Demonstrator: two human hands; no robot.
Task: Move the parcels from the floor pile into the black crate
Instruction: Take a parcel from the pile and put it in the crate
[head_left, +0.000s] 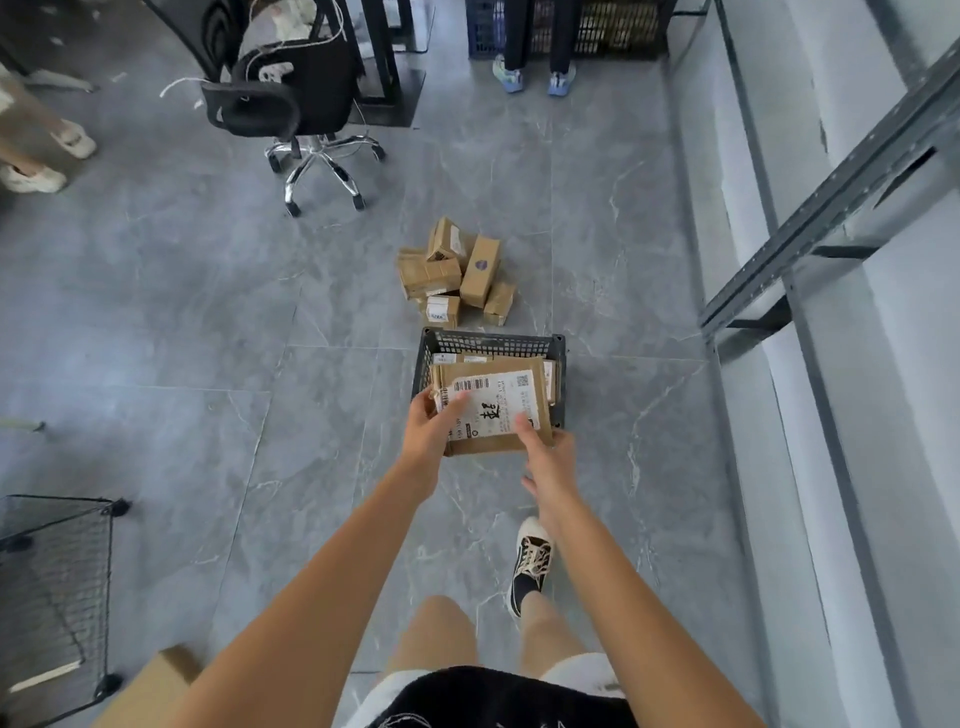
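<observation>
A black mesh crate (493, 344) stands on the grey floor in front of me. Over its near side I hold a flat brown parcel (493, 413) with a white shipping label. My left hand (432, 426) grips the parcel's left edge, thumb on the label. On the near right corner lie the fingers of my right hand (548, 457), fairly straight. Other parcels lie inside the crate under it. Just beyond the crate is the floor pile (457, 273) of several small brown boxes.
A black office chair (291, 98) stands at the back left. Two other people's feet show at the far left (36, 161) and at the back (535, 78). A grey metal rack (831, 197) lines the right wall. A wire cage (57, 587) is near left.
</observation>
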